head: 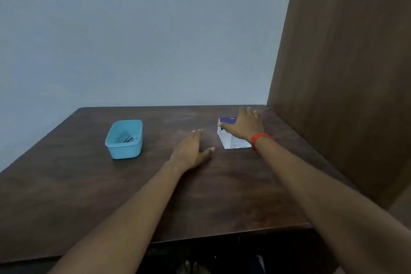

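A small white box with a purple top (pixel 229 139) stands on the dark wooden table (pixel 111 196) at the right. My right hand (pixel 243 127) lies over the box's top with straight, spread fingers, the thumb at its left edge; a red thread band circles that wrist. My left hand (pixel 191 151) rests flat on the table to the left of the box, fingers straight, holding nothing. A light blue plastic tub (pixel 115 144) sits further left, with some dark thin items inside that I cannot make out.
A tall brown wooden panel (pixel 344 73) rises along the table's right side. A pale blue-grey wall (pixel 144 40) stands behind the table's far edge. The near table edge runs below my forearms, with feet dimly visible underneath.
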Action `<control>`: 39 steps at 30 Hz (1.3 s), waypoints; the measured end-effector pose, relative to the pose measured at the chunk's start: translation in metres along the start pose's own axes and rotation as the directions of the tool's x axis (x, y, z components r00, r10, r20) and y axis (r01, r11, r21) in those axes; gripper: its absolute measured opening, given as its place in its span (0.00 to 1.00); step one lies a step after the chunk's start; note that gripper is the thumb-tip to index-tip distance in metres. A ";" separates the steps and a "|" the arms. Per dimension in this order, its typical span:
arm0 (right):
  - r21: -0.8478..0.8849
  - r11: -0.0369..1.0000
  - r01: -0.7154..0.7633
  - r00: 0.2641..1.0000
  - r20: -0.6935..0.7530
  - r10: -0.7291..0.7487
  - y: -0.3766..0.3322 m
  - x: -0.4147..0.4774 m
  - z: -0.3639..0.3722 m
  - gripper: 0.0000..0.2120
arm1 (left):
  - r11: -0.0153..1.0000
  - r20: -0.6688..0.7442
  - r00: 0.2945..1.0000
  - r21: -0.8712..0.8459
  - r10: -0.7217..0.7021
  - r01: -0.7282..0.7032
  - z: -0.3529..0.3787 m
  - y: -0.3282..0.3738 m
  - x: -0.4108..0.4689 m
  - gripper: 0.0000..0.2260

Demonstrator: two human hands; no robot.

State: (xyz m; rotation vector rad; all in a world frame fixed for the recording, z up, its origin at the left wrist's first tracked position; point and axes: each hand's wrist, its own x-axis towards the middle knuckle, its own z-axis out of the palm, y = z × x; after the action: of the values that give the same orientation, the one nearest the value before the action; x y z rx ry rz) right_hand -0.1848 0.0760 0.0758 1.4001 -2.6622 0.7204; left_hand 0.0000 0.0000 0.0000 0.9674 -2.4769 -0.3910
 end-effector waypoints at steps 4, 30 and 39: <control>0.028 0.997 -0.065 0.992 0.114 0.062 0.001 0.016 0.006 0.33 | 0.998 0.040 0.999 -0.048 -0.035 0.037 0.007 -0.006 0.014 0.43; 0.282 0.952 0.121 0.989 0.050 -0.141 -0.030 -0.005 0.034 0.30 | 0.855 -0.103 0.990 -0.519 -0.093 0.026 0.016 -0.007 0.021 0.45; 0.860 0.509 -0.041 0.998 0.006 0.070 0.028 0.017 -0.026 0.06 | 0.826 -0.022 0.998 -0.562 -0.066 0.043 0.016 -0.012 0.022 0.50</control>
State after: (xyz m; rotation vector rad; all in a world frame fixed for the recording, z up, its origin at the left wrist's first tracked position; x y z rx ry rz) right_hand -0.2215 0.0879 0.0924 1.3509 -2.3329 2.2934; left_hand -0.0156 -0.0219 -0.0119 0.7775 -2.0947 -1.0405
